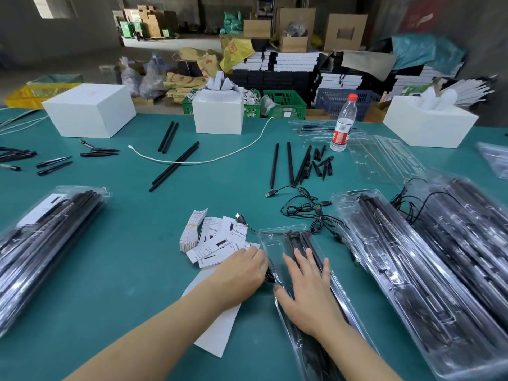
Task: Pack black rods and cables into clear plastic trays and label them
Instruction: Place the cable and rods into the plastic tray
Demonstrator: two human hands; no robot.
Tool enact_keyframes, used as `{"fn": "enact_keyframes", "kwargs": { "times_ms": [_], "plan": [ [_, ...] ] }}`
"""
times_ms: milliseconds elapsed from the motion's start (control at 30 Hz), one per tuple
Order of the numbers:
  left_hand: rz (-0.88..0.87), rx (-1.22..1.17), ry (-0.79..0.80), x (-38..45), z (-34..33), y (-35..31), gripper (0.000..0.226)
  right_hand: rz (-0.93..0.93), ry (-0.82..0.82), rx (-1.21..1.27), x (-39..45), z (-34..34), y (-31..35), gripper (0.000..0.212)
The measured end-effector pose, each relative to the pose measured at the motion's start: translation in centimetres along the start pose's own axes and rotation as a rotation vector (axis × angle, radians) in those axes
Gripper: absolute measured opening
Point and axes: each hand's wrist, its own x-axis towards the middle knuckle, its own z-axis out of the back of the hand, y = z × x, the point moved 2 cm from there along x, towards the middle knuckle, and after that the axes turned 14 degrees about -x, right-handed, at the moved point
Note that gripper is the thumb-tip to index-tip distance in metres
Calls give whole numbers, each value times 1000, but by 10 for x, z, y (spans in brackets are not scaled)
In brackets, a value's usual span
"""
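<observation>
Nearest the viewer, a person's right hand [306, 291] lies flat on a clear plastic tray [275, 243] on a green bench [132, 232], fingers [301, 258] straight and spread, pressing the lid down over black rods [295, 239] inside. The left hand [242, 269] is at the tray's left edge, fingers curled there beside a black cable [270, 273]; what they hold, if anything, cannot be told. Under that wrist lies a white sheet [217, 323]. Just beyond, loose paper labels [217, 237] are scattered, with a banded stack among them. To either side sit piles of filled trays [412, 270]. Farther back lie loose rods [176, 165], tangled USB cables [299, 204], a water bottle [343, 125] and white boxes [90, 111]. A likely risk: the cable at the edge gets pinched in the seam, so the tray will not snap closed.
</observation>
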Motion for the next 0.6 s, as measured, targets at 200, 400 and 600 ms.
{"fn": "enact_keyframes", "kwargs": {
  "times_ms": [200, 400, 600],
  "plan": [
    [52, 0, 66, 4, 5, -4, 11, -2, -19, 31, -1, 1, 0, 71],
    [338, -180, 145, 12, 15, -13, 15, -11, -33, 32, 0, 0, 0, 75],
    [499, -361, 139, 21, 10, -25, 33, -14, -55, 55, 0, -2, 0, 78]
  ]
}}
